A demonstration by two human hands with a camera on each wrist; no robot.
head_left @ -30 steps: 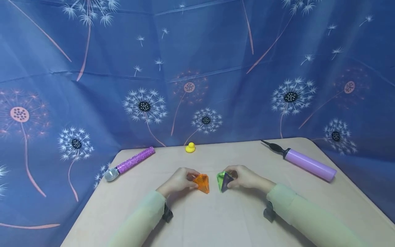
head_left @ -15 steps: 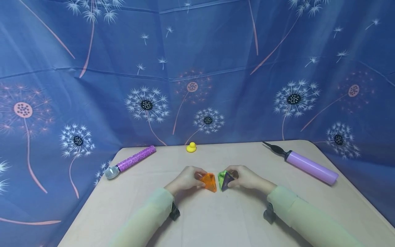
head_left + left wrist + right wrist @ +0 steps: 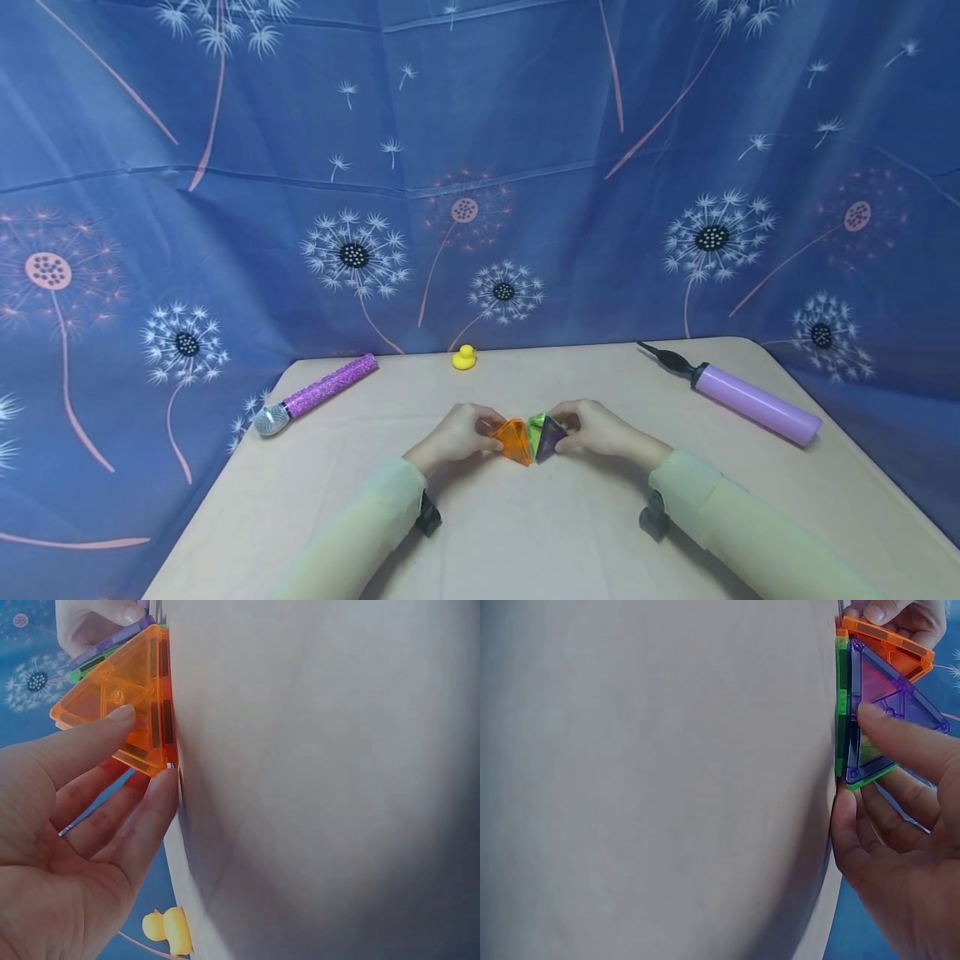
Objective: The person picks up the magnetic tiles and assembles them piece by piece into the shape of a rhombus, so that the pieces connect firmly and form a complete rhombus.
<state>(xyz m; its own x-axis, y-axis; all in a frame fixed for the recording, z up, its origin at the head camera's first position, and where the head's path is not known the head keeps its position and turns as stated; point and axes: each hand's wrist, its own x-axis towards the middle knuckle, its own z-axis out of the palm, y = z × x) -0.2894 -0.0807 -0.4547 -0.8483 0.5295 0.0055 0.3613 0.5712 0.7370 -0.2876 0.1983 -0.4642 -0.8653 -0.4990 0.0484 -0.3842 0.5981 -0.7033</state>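
Observation:
My left hand point(image 3: 459, 435) pinches translucent orange triangular magnetic tiles point(image 3: 514, 442) between thumb and fingers. In the left wrist view the thumb lies on the face of the orange tiles point(image 3: 135, 682), low against the tabletop. Opposite it, my right hand point(image 3: 597, 431) grips a purple triangular tile point(image 3: 551, 439) together with a green tile point(image 3: 536, 430). The right wrist view has the thumb pressed on the purple tile point(image 3: 889, 705), with green edges behind and below it. The two groups meet or nearly meet at their near corners; exact contact is hard to tell.
A glittery purple microphone point(image 3: 330, 387) lies at the table's left. A yellow rubber duck point(image 3: 464, 357) sits at the back edge. On the right lies a purple hand pump point(image 3: 756, 404) with a black nozzle. A blue dandelion-print cloth point(image 3: 570, 233) hangs behind the table point(image 3: 510, 542).
My left hand has moved right with the orange tiles, closing the gap to the green and purple tiles. My right hand has stayed nearly still, keeping its grip.

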